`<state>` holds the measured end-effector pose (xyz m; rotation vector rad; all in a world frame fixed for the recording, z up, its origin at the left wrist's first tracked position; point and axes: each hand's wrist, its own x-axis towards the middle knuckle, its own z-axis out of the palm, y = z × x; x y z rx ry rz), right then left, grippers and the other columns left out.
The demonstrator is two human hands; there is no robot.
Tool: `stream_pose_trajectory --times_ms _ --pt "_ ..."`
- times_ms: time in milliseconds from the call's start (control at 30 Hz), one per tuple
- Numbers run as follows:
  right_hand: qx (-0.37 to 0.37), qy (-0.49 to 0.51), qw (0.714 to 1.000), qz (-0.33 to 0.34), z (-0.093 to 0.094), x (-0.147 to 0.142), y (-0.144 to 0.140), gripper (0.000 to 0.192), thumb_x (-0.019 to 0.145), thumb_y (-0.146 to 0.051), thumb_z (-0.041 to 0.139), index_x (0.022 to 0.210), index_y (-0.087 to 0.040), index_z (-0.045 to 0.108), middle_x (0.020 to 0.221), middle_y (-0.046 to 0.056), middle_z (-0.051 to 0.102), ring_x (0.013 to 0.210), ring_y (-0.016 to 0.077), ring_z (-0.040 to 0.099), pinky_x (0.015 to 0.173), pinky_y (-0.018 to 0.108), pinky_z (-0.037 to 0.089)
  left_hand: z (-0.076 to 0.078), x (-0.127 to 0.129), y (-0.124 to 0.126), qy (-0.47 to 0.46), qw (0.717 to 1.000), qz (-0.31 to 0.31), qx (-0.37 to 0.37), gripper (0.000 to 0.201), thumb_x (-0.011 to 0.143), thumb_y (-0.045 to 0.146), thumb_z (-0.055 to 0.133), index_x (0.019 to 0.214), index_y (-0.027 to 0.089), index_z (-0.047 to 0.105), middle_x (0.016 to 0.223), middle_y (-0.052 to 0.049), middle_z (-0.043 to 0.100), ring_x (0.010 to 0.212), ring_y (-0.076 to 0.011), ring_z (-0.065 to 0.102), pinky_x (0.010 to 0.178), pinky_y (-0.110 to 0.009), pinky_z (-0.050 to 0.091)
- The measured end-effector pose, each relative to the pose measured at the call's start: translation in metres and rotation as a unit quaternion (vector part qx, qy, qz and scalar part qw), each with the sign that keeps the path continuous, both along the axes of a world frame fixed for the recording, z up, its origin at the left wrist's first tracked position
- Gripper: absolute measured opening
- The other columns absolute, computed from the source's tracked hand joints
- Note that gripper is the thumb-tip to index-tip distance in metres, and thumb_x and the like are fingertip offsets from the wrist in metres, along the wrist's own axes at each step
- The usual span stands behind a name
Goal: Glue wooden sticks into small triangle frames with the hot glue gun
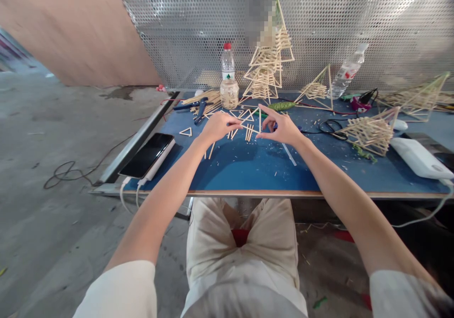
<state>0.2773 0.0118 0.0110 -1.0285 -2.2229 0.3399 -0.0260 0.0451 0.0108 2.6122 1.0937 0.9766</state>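
Pinching one corner of a stick triangle [260,121] with left hand [219,127], person spans its opposite side with right hand [281,128], finger and thumb at the ends. Triangle between hands; loose sticks [249,132] below grip, bottle [228,75] beyond.

I count two hands, left [219,126] and right [283,128], sharing one stick triangle [260,120]; one smaller triangle [191,132] alone at left; two plastic bottles — red-capped [228,63], leaning [348,73]; one smartphone [151,153]; at least four stick structures [372,131] — loose sticks [249,132] too many to number.
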Motion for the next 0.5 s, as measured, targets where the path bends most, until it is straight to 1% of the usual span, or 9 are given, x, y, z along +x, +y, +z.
stream_pose_trajectory --times_ms 167,267,367,500 --pt "-0.002 0.012 1.000 -0.002 0.0004 0.0000 -0.0005 0.111 0.082 -0.055 0.095 0.177 -0.025 0.046 0.093 0.005 0.085 0.068 0.0213 0.065 0.074 0.042 0.061 -0.0022 -0.0007 0.0016 -0.006 1.000 -0.004 -0.001 0.015 0.100 0.040 0.085 0.101 0.028 0.093 0.101 -0.008 0.090 0.093 -0.0259 0.083 0.096 -0.040 0.059" --pt "-0.006 0.018 1.000 -0.004 0.0017 -0.0013 -0.0029 0.110 0.082 -0.053 0.096 0.176 -0.023 0.047 0.089 0.004 0.084 0.068 0.0216 0.064 0.076 0.043 0.063 -0.0029 -0.0008 0.0021 -0.007 1.000 -0.006 0.002 0.014 0.099 0.040 0.086 0.101 0.029 0.094 0.100 -0.008 0.090 0.091 -0.0265 0.083 0.093 -0.041 0.059" --pt "-0.007 0.021 1.000 0.000 0.0027 -0.0027 -0.0053 0.109 0.083 -0.051 0.096 0.176 -0.020 0.047 0.087 0.004 0.083 0.068 0.0215 0.064 0.078 0.045 0.064 -0.0024 -0.0003 0.0017 -0.009 1.000 -0.004 0.003 0.011 0.099 0.039 0.087 0.099 0.030 0.093 0.100 -0.007 0.090 0.091 -0.0263 0.082 0.093 -0.041 0.059" --pt "-0.001 0.024 1.000 0.001 0.0020 -0.0027 -0.0046 0.109 0.082 -0.053 0.096 0.176 -0.022 0.048 0.087 0.004 0.083 0.069 0.0223 0.066 0.080 0.047 0.065 -0.0009 0.0010 -0.0009 -0.016 1.000 0.008 -0.002 0.013 0.098 0.040 0.088 0.100 0.028 0.093 0.100 -0.007 0.090 0.092 -0.0264 0.083 0.094 -0.041 0.060"
